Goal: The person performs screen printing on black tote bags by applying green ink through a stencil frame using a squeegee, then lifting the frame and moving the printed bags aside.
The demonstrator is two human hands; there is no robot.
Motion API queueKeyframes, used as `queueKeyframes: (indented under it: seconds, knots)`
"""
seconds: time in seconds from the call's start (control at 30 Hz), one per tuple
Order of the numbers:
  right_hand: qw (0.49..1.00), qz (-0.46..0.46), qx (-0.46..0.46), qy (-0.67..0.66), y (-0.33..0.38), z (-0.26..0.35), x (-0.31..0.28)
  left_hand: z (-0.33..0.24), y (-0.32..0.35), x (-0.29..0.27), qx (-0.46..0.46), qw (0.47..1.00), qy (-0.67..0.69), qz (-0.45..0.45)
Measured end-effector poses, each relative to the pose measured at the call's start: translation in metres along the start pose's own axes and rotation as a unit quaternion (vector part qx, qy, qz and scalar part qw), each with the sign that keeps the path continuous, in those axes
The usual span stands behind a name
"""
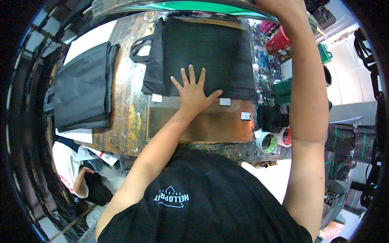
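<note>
My left hand (192, 92) lies flat with spread fingers on a black fabric bag (210, 52). The bag is laid out on a brownish board (202, 125), and its handle loop (139, 49) sticks out to the left. Small white pads (225, 102) mark the board near the bag's lower edge. My right arm reaches up to the top edge of the view, where my right hand (281, 6) is at the rim of a raised frame with a green band (202, 7). Its fingers are cut off and hidden, so its grip does not show.
A stack of black bags (83, 89) lies at the left of the paint-stained table (129, 105). Tape rolls (267, 142) sit at its near right corner. Beyond the right side are a red container (278, 42) and green containers (283, 90). Another person (67, 166) is at the lower left.
</note>
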State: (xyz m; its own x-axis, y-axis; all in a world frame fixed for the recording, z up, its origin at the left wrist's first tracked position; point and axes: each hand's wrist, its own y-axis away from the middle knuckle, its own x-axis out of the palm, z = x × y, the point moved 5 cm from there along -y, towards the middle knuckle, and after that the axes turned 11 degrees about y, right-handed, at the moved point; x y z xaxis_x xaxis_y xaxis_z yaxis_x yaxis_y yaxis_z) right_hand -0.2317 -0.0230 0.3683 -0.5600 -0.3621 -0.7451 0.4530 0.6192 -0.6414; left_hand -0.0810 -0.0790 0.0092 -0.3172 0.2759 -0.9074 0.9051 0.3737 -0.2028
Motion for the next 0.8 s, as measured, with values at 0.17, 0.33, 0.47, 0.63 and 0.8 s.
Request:
queueKeyframes:
  seconds: [0.17, 0.33, 0.47, 0.63, 0.8]
  knots:
    - [1.000, -0.016, -0.008, 0.008, 0.001, 0.004, -0.010, 0.002, -0.008, -0.073, 0.005, 0.985, 0.145, -0.092]
    - [1.000, -0.005, 0.001, -0.010, 0.033, 0.015, -0.008, 0.074, -0.027, -0.201, -0.021, 0.738, 0.629, -0.243]
    - [0.997, -0.047, -0.038, 0.043, 0.101, 0.031, 0.005, 0.100, -0.020, -0.252, 0.022, 0.696, 0.708, -0.117]
    - [0.996, 0.070, -0.061, -0.012, 0.167, 0.051, 0.034, 0.111, 0.044, -0.191, -0.144, 0.842, 0.498, -0.152]
    - [0.983, 0.167, -0.057, -0.048, 0.215, 0.066, 0.071, 0.156, 0.083, -0.109, -0.120, 0.871, 0.454, -0.148]
